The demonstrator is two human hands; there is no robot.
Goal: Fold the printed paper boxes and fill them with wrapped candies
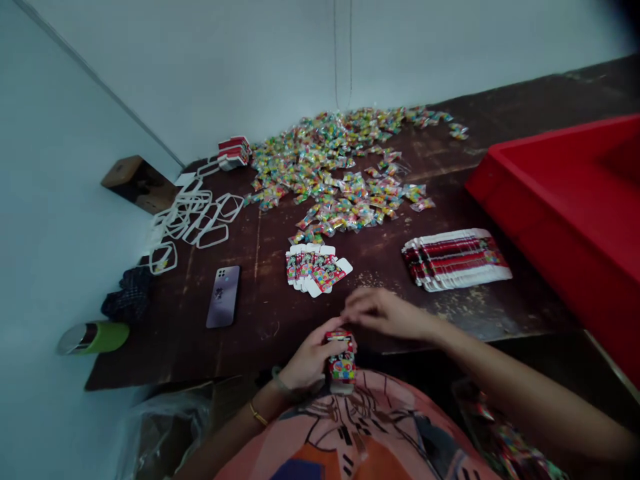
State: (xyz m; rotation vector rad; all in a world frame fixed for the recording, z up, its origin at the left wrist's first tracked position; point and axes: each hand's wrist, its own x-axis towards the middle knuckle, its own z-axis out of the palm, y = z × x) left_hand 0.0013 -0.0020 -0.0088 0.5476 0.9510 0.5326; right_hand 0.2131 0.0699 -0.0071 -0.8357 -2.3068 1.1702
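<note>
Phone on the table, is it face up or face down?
Face down: the phone shows its back, with the camera lenses.

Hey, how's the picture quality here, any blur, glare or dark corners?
Head view: dim, bluish light; the upper-right corner falls to black; the right hand looks slightly blurred; small glints on the wrapped candies; the green tumbler, far left, looks soft.

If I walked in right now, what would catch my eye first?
Probably the heap of small colourful packets towards the back of the table. Next, the big red bin at the right. At the near edge, the left hand holds a red patterned carton, the right hand close by.
</note>
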